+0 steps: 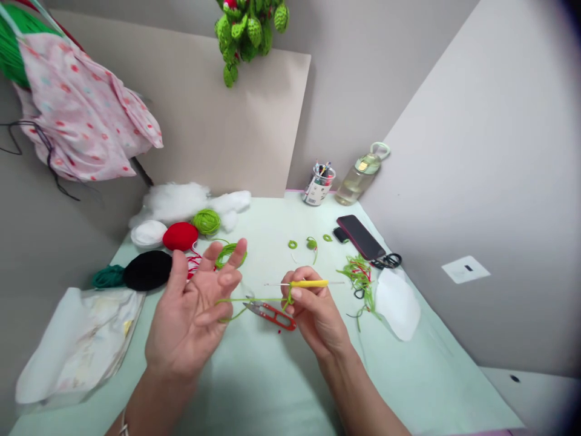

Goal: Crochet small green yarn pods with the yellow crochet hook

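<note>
My right hand is closed on a crochet hook with a yellow handle, its thin metal tip pointing left. A small bit of green crochet work is pinched by the same fingertips. From there a strand of green yarn runs left to my left hand, passing round its lower curled fingers. The left palm faces up, thumb and other fingers spread apart. Beneath the yarn, red-handled thread snips lie on the table between the hands.
Yarn balls in lime, red and black sit left, before white stuffing. Small green crochet pieces lie mid-table. Right are yarn scraps, a phone and scissors; behind, a pen cup and bottle.
</note>
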`<action>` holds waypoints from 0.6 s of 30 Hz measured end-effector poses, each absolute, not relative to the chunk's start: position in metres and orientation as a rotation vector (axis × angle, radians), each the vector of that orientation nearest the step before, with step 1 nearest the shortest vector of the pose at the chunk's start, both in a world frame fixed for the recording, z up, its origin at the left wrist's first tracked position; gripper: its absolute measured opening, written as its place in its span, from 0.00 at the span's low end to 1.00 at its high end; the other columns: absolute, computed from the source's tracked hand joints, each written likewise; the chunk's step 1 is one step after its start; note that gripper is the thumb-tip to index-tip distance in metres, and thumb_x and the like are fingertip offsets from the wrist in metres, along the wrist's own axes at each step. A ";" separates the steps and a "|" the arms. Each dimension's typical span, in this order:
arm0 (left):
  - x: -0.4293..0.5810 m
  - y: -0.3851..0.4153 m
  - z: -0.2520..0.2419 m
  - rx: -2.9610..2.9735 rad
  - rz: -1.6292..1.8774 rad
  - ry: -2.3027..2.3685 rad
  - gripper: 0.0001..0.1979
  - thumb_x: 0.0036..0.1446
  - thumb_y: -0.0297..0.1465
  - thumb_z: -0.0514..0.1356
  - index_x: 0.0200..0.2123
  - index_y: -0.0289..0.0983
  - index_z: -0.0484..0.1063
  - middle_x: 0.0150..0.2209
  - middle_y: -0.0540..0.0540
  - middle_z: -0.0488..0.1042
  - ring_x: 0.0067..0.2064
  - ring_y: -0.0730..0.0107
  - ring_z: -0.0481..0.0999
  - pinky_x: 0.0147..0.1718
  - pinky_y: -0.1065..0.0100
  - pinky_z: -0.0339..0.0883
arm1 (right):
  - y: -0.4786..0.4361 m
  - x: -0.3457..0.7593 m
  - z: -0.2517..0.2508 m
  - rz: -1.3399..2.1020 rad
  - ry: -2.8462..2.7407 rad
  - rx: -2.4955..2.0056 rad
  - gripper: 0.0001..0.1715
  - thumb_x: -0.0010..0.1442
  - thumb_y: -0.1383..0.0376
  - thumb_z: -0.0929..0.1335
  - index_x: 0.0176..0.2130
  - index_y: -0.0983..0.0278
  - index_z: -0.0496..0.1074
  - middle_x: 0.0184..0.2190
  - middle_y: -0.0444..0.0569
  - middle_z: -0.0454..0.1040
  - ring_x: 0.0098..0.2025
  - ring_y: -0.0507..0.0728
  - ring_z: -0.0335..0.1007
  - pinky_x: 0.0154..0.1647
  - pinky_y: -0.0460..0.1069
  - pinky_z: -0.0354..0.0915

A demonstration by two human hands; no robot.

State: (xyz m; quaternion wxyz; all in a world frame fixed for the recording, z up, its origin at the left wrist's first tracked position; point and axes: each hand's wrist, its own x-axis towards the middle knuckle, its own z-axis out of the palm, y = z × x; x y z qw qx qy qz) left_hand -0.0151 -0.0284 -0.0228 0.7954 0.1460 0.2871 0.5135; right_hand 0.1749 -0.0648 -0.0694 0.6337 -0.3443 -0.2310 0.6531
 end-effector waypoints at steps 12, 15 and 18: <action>-0.005 -0.044 -0.065 1.969 1.272 0.776 0.26 0.75 0.40 0.53 0.23 0.42 0.74 0.42 0.45 0.88 0.62 0.49 0.79 0.76 0.42 0.31 | -0.068 0.172 -0.072 1.473 -0.505 -0.717 0.14 0.48 0.66 0.83 0.29 0.60 0.77 0.26 0.39 0.74 0.23 0.45 0.65 0.23 0.40 0.65; -0.005 -0.044 -0.080 2.089 1.230 0.905 0.19 0.71 0.29 0.56 0.26 0.42 0.75 0.44 0.45 0.85 0.66 0.50 0.74 0.75 0.42 0.36 | -0.068 0.170 -0.073 1.407 -0.555 -0.752 0.13 0.50 0.66 0.82 0.28 0.61 0.77 0.27 0.39 0.74 0.24 0.46 0.66 0.24 0.40 0.64; -0.002 -0.045 -0.086 2.026 1.209 0.955 0.12 0.70 0.29 0.59 0.38 0.43 0.83 0.50 0.43 0.82 0.71 0.48 0.67 0.75 0.41 0.38 | -0.068 0.168 -0.075 1.321 -0.650 -0.792 0.11 0.52 0.65 0.81 0.29 0.61 0.78 0.28 0.40 0.75 0.24 0.46 0.67 0.25 0.42 0.65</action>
